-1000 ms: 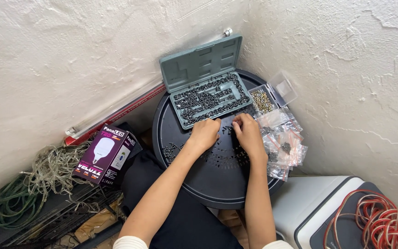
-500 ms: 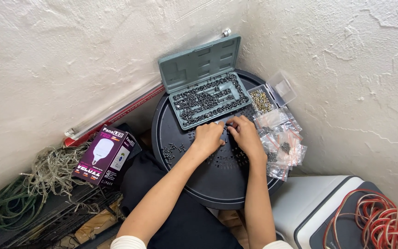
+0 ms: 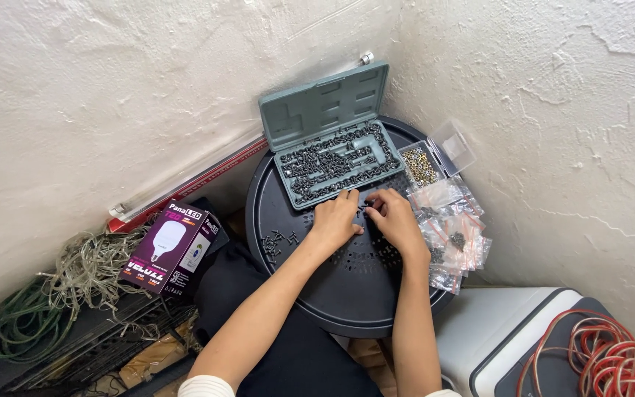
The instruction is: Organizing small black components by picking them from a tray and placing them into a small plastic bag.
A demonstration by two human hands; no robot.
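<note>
Nearest, a white appliance with a dark lid and a coil of red cable lie at near right; tangled green and beige cords at near left.

Item: round black tray table, matt, perforated at its middle.

Item: left hand, palm down, fingers lightly curled together over the small dark screws on the tray.

Item: right hand, just beside it, fingertips drawn in; it seems to pinch a screw, though the view is too small to be sure.

Item: loose screws, a scatter left of the hands.

Item: clear zip bags, crinkled and red-striped, to the right, holding small hardware.

Item: purple bulb carton, left, off the tray.

Item: grey-green plastic case, far side, lid upright, compartments full of dark screws. Sorting goes best with one piece lifted at a time and dropped squarely into its own compartment.

Item: small clear box of brassy rings, right of the case.

Item: red tube along the rough white wall.
</note>
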